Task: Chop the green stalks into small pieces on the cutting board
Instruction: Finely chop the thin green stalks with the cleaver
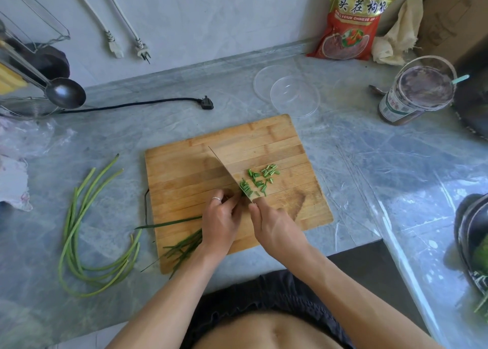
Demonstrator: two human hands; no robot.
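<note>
A wooden cutting board (264,137) lies on the grey marble counter. On it my left hand (220,220), a ring on one finger, holds down a bunch of green stalks (184,245) whose thin ends trail off the board's near left corner. My right hand (274,230) grips the handle of a cleaver (224,168), its blade edge down against the stalks right beside my left fingertips. Several small cut green pieces (260,178) lie scattered to the right of the blade.
More long green stalks (79,232) lie on the counter left of the board. Behind the board are two clear plastic lids (293,95), a black plug and cord (206,103), a jar (414,92) and a red bag (351,24). A ladle (66,92) sits at left.
</note>
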